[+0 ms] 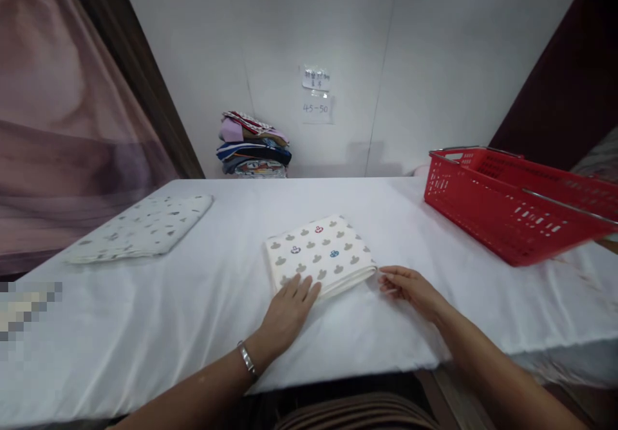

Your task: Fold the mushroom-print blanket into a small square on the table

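A folded white cloth with grey, red and blue mushroom-like prints lies on the white-covered table in front of me. My left hand rests flat on its near left edge, fingers extended, a silver band on the wrist. At the cloth's right corner is my right hand, its fingers curled loosely and the fingertips right beside the fold. Whether those fingertips touch the cloth is hard to see, and nothing shows between them.
Another folded printed cloth lies at the left of the table. A red basket stands at the right. Folded fabrics are stacked by the back wall, near two paper signs. A curtain hangs at the left.
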A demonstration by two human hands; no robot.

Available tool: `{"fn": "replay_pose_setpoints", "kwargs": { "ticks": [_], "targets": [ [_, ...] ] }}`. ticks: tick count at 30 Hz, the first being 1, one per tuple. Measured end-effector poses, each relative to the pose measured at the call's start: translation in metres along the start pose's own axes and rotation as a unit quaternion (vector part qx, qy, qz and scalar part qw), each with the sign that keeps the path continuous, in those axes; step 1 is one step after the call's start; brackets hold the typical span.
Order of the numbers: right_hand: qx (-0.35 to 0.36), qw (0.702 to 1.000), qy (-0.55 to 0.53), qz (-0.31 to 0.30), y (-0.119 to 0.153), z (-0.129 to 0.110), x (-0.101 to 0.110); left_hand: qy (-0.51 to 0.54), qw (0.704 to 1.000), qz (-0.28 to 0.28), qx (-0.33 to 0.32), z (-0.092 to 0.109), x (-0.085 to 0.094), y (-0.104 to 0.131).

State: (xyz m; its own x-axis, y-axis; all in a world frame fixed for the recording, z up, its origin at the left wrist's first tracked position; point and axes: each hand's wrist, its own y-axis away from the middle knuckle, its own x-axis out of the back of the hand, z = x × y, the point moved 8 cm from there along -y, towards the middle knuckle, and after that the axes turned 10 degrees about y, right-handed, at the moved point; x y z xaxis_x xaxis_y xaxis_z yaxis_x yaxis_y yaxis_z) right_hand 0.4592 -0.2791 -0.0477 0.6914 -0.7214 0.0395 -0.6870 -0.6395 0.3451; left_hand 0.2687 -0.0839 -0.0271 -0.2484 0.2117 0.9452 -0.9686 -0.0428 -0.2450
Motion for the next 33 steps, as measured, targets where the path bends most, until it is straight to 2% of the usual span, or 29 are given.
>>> {"fn": "replay_pose_setpoints", "kwargs": {
  "ticks": [3, 5, 10, 15, 20, 23, 26, 30, 33],
  "targets": [
    [0.041, 0.995, 0.049, 0.083, -0.011, -0.014, 0.018, 0.0, 1.0, 0.011, 0.001, 0.003, 0.006, -0.004],
    [0.039, 0.99, 0.083, 0.11, -0.022, -0.019, 0.02, -0.005, 1.0, 0.013, 0.001, 0.004, 0.008, -0.005],
    [0.017, 0.98, 0.196, 0.039, -0.046, -0.026, -0.004, -0.001, 1.0, 0.028, 0.007, 0.004, 0.008, -0.004],
    [0.028, 0.956, 0.287, 0.047, -0.056, -0.036, -0.01, 0.026, 0.999, 0.024, 0.032, 0.007, 0.013, -0.003],
    [0.011, 0.968, 0.251, 0.024, -0.06, -0.034, -0.013, 0.041, 0.997, 0.047, 0.045, 0.001, 0.022, -0.003],
    [0.055, 0.978, 0.192, 0.057, -0.065, -0.039, -0.011, 0.005, 0.997, 0.08, 0.022, 0.002, 0.024, -0.005],
    [0.073, 0.974, 0.197, 0.086, -0.07, -0.037, -0.007, -0.029, 0.994, 0.105, -0.009, 0.01, 0.023, -0.006],
    [0.069, 0.974, 0.207, 0.065, -0.067, -0.027, -0.004, -0.046, 0.991, 0.12, -0.024, 0.015, 0.026, -0.003],
    [0.118, 0.973, 0.195, 0.039, -0.056, -0.028, 0.0, -0.043, 0.991, 0.126, -0.016, 0.015, 0.034, 0.001]
  ]
}}
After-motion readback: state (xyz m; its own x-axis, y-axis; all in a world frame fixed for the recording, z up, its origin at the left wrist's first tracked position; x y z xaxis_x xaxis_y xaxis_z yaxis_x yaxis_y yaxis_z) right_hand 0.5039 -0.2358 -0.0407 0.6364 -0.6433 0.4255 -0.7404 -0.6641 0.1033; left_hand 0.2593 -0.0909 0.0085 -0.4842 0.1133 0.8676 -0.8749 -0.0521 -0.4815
